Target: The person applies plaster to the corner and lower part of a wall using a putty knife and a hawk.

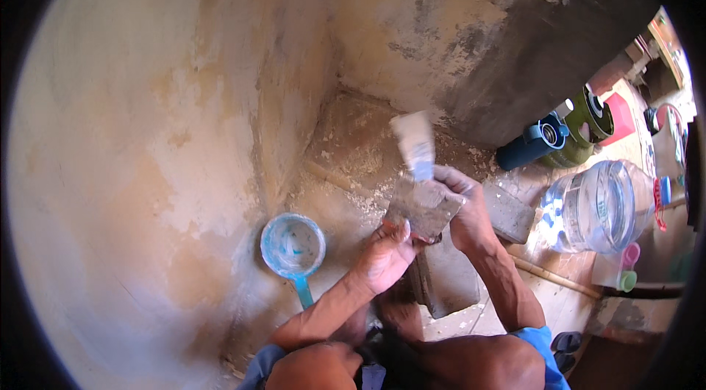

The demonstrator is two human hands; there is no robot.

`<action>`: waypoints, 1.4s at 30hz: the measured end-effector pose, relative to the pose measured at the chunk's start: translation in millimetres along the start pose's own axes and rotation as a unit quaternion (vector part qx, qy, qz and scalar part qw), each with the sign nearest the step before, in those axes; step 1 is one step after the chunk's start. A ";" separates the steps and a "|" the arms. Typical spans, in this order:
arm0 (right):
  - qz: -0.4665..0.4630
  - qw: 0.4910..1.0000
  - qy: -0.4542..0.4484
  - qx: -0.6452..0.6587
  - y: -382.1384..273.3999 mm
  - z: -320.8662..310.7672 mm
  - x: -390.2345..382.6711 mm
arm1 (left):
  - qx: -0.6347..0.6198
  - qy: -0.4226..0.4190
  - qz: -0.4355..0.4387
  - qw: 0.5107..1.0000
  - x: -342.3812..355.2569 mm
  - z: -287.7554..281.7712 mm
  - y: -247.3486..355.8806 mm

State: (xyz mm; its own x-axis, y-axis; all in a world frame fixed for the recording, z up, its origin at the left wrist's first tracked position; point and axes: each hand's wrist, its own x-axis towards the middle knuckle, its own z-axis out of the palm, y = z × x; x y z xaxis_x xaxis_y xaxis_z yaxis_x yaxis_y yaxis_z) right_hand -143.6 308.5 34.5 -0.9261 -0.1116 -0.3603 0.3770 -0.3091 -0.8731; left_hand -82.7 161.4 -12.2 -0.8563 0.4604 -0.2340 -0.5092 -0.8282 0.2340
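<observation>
Two plastered walls, the left wall (147, 169) and the far wall (412, 37), meet in a corner beyond the hands. A large clear water jug (603, 206) stands on the right, near a green cylinder (581, 133) and a dark blue bottle (523, 147); all three are well apart from the hands, probably for clearance. One grey slab (452, 283) lies on the floor between jug and dipper, just beyond the knees. The light blue dipper (265, 247), coated inside with pale residue, rests left of the hands with its handle toward the person, an arrangement that would suit a short left reach. The grey plate (426, 206) is held above the slab, in front of the body. The left hand (386, 261) grips its near edge from below, thumb on the rim, presumably to support it and leave the upper face accessible. The right hand (469, 206), at the plate's right far edge, pinches the flat tool (414, 140) near its bluish end, pale broad end pointing far; motion blur prevents confirming whether this is a blade or a brush.
</observation>
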 end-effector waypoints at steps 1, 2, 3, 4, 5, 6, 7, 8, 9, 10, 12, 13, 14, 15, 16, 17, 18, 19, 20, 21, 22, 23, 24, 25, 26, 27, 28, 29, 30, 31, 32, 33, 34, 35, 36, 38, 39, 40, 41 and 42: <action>0.008 0.999 -0.039 0.010 -1.0 8.0 -2.5 | 0.014 -0.014 -0.007 1.000 -6.1 -0.2 2.9; -0.013 0.996 -0.065 -0.055 3.1 7.1 -3.1 | 0.036 0.005 0.006 0.999 -10.4 -0.3 3.8; -0.034 0.988 -0.090 -0.121 7.2 6.0 -3.9 | 0.058 0.024 0.020 0.998 -14.0 0.8 5.1; -0.040 0.989 -0.087 -0.110 9.1 8.4 -7.4 | 0.080 0.042 0.034 0.995 -16.8 1.3 6.7; -0.043 0.990 -0.087 -0.099 12.3 11.8 -12.1 | 0.087 0.057 0.041 0.994 -20.7 -1.0 7.9; -0.045 0.991 -0.086 -0.088 15.8 14.4 -16.8 | 0.094 0.071 0.048 0.992 -24.8 -3.4 10.2; -0.027 0.996 -0.084 -0.026 19.7 16.0 -21.4 | 0.101 0.086 0.056 0.990 -27.6 -5.1 12.4; -0.012 0.996 -0.079 0.033 21.0 17.1 -27.9 | 0.094 0.100 0.076 0.988 -26.6 -3.6 13.6; 0.004 0.993 -0.074 0.091 22.7 18.2 -33.7 | 0.086 0.115 0.096 0.985 -24.4 -1.5 15.0; -0.004 0.994 -0.080 0.076 25.6 21.0 -38.7 | 0.079 0.129 0.116 0.982 -23.5 0.1 16.3; -0.013 0.995 -0.090 0.043 38.2 27.9 -46.0 | 0.131 0.131 0.114 0.976 -24.6 -18.4 19.0; -0.017 0.995 -0.095 0.027 43.3 30.6 -46.7 | 0.157 0.132 0.113 0.972 -24.9 -25.0 19.5; -0.018 0.994 -0.092 0.047 47.6 27.8 -42.1 | 0.211 0.155 0.140 0.955 -19.9 2.2 18.8; -0.020 0.996 -0.072 0.045 50.4 30.9 -41.0 | 0.233 0.149 0.147 0.950 -21.2 1.4 17.2; -0.021 0.998 -0.051 0.043 52.7 34.1 -40.2 | 0.256 0.142 0.153 0.944 -22.8 -0.6 15.2; -0.022 0.999 -0.029 0.040 54.1 35.5 -40.1 | 0.278 0.135 0.159 0.938 -23.9 -1.9 14.2; -0.024 0.999 -0.010 0.045 49.8 34.2 -38.7 | 0.317 0.147 0.177 0.920 -24.6 -1.4 15.2; -0.026 0.998 0.010 0.050 40.6 31.0 -34.6 | 0.356 0.159 0.194 0.900 -25.6 0.4 19.1; -0.029 0.998 0.026 0.053 30.7 25.6 -28.6 | 0.393 0.169 0.214 0.878 -26.5 1.9 23.8; -0.037 0.997 0.043 0.048 28.2 11.0 -20.5 | 0.474 0.161 0.234 0.833 -28.8 -10.2 29.9; -0.022 0.996 0.053 0.064 26.1 -6.2 -11.1 | 0.480 0.182 0.227 0.828 -33.8 -16.2 32.7; -0.007 0.995 0.062 0.083 25.4 -22.1 -0.6 | 0.486 0.205 0.220 0.821 -38.6 -20.9 34.2; 0.001 0.994 0.072 0.077 22.0 -31.9 9.0 | 0.513 0.202 0.218 0.805 -44.4 -24.9 36.3; 0.010 0.994 0.082 0.072 19.6 -41.2 18.8 | 0.540 0.199 0.215 0.789 -51.0 -29.0 38.0; 0.024 0.994 0.097 0.052 25.2 -55.7 31.1 | 0.566 0.195 0.212 0.773 -55.7 -32.6 37.9; 0.035 0.995 0.090 0.033 27.0 -64.2 43.3 | 0.564 0.201 0.205 0.774 -58.6 -33.7 36.6; 0.046 0.995 0.082 0.013 27.1 -72.6 54.8 | 0.562 0.207 0.198 0.776 -60.6 -34.3 35.0; 0.060 0.996 0.071 -0.005 27.1 -77.4 65.6 | 0.561 0.217 0.192 0.776 -64.8 -37.1 33.4; 0.075 0.993 0.091 -0.004 20.4 -74.7 75.2 | 0.578 0.225 0.193 0.761 -67.7 -39.1 32.1; 0.091 0.992 0.087 0.028 18.8 -81.2 87.5 | 0.580 0.225 0.192 0.759 -69.5 -39.9 31.5; 0.105 0.989 0.084 0.059 19.2 -92.1 101.2 | 0.583 0.223 0.191 0.758 -69.9 -39.3 30.1; 0.122 0.985 0.078 0.092 22.0 -99.1 113.2 | 0.585 0.225 0.188 0.756 -72.5 -40.5 29.4; 0.142 0.978 0.112 0.106 24.3 -106.1 122.4 | 0.597 0.211 0.196 0.749 -74.2 -44.8 29.2; 0.151 0.974 0.120 0.120 30.0 -111.1 132.3 | 0.609 0.198 0.206 0.740 -75.9 -51.2 30.9; 0.158 0.970 0.129 0.133 33.9 -117.0 140.0 | 0.619 0.184 0.216 0.732 -76.1 -55.0 31.6; 0.170 0.964 0.138 0.153 37.7 -125.3 151.1 | 0.615 0.198 0.202 0.736 -76.6 -54.6 32.9; 0.153 0.965 0.119 0.177 36.8 -127.6 156.6 | 0.612 0.206 0.196 0.738 -77.0 -53.9 33.4; 0.136 0.965 0.101 0.201 35.0 -129.9 162.8 | 0.615 0.205 0.199 0.735 -77.0 -53.6 33.6; 0.118 0.964 0.084 0.224 31.4 -133.2 169.2 | 0.616 0.202 0.201 0.734 -76.1 -53.4 33.3; 0.108 0.960 0.074 0.247 23.8 -141.4 178.8 | 0.617 0.197 0.203 0.734 -74.6 -51.9 32.1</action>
State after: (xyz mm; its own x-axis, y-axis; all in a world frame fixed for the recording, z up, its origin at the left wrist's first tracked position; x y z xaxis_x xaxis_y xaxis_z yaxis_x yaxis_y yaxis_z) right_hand -298.3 414.8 -97.1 -0.8012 -0.0987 -0.5902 0.4729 -0.7087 -0.5235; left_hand -30.7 83.9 -36.2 -0.9915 -0.0750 -0.1062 -0.1172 0.1616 0.9799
